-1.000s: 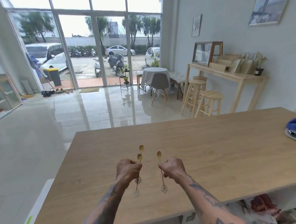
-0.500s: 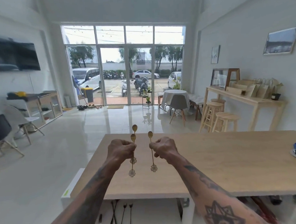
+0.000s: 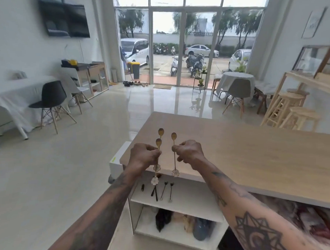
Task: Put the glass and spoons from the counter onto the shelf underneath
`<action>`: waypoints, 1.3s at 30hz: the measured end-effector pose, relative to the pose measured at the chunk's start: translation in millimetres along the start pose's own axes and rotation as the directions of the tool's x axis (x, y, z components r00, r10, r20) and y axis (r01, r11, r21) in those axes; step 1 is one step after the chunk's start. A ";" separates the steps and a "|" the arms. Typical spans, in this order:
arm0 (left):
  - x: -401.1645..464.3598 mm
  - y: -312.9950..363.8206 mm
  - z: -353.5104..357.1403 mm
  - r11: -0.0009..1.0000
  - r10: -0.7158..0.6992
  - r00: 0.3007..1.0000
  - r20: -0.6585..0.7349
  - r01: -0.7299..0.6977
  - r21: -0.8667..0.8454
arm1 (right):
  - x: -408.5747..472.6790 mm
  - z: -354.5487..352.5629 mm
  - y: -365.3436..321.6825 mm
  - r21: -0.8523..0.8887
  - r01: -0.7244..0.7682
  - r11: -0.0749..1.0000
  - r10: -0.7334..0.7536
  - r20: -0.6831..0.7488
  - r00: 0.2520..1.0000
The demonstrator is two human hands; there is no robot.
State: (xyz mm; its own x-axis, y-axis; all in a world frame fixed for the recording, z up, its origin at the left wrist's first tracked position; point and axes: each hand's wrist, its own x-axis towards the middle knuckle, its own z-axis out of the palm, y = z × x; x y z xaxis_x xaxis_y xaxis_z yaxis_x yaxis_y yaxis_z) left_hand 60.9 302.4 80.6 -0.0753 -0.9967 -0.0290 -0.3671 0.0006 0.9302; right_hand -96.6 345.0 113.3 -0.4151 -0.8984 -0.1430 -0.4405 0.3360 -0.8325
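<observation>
My left hand (image 3: pixel 143 156) is closed around two thin gold spoons (image 3: pixel 158 142), bowls up and flower-shaped ends hanging below the fist. My right hand (image 3: pixel 189 152) grips one more gold spoon (image 3: pixel 173 136) the same way. Both hands hover over the near left corner of the wooden counter (image 3: pixel 245 152). Below the counter edge a white shelf (image 3: pixel 193 200) shows, with several dark small utensils (image 3: pixel 163 191) lying on it. No glass is in view.
A lower shelf (image 3: pixel 175 234) holds dark and blue items. A white box (image 3: pixel 117 160) sits at the counter's left end. Chairs and a covered table (image 3: pixel 13 96) stand at left, wooden stools (image 3: pixel 294 109) at right, and glass doors at the back.
My view has swung left and pulled back from the counter, so the shelves under it now show. Both hands keep their spoons and now sit over the counter's left corner.
</observation>
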 end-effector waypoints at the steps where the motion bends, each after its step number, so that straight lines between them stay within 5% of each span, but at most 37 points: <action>1: 0.0 -16.7 2.4 1.000 -0.025 1.000 0.001 0.025 0.009 | 1.8 12.0 10.7 -0.013 -0.019 1.000 0.020 0.027 0.999; 12: 18.4 -203.0 81.1 0.934 -0.337 0.934 0.117 0.316 0.167 | 58.3 130.3 183.4 -0.167 -0.311 0.936 0.333 0.127 0.934; 21: 131.8 -321.2 157.8 0.869 -0.456 0.875 0.163 0.398 0.293 | 171.3 210.4 308.1 -0.146 -0.441 0.886 0.459 0.128 0.879; 26: 203.7 -375.8 202.2 0.820 -0.434 0.881 0.187 0.300 0.487 | 245.7 251.1 356.8 -0.210 -0.466 0.860 0.491 0.091 0.866; 34: 277.0 -410.1 231.4 0.822 -0.251 0.950 0.185 0.109 0.559 | 335.2 300.2 365.4 -0.233 -0.373 0.898 0.396 0.063 0.916; 39: 283.8 -415.1 243.2 0.835 -0.275 0.937 0.213 0.123 0.536 | 344.4 309.9 370.5 -0.223 -0.359 0.906 0.366 -0.012 0.930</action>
State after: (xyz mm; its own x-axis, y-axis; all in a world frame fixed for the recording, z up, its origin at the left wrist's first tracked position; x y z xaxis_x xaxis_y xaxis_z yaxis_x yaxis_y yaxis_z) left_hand -33.6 38.9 -402.7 -0.1672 -0.9173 -0.3614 -0.8130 -0.0791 0.5769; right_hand -156.0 72.6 -410.3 -0.5569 -0.7096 -0.4315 -0.4277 0.6904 -0.5834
